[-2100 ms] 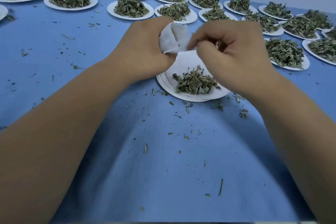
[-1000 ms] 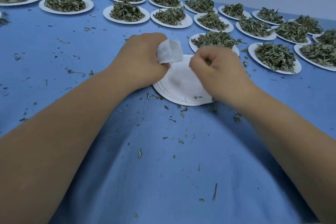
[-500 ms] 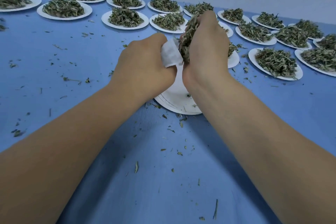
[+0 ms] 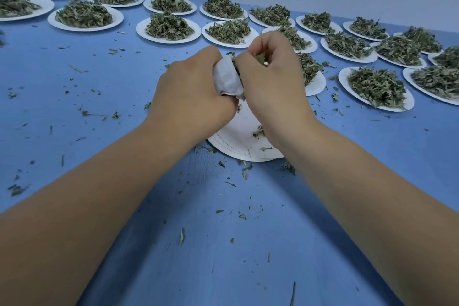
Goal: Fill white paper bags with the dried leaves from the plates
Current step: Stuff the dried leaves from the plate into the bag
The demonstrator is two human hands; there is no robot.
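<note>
While the left hand grips the white bag with its fingers curled round it, the right hand is bunched up right against the bag's mouth. Its fingers are clamped on a wad of dried leaves that pokes out between them. Both hands hover just above the near plate, which sits on the blue table and has only a few crumbs of leaf on it.

The bag is up off that plate, squeezed between the two hands with its mouth facing the right one. Can't tell how full it is. Just behind the right hand there's a second plate with a heap of leaves, partly hidden.

Further back and off to the right, two rough rows of plates run across the table — each with its own pile. Loose bits of leaf are scattered all over the table, thickest around the near plate.
</note>
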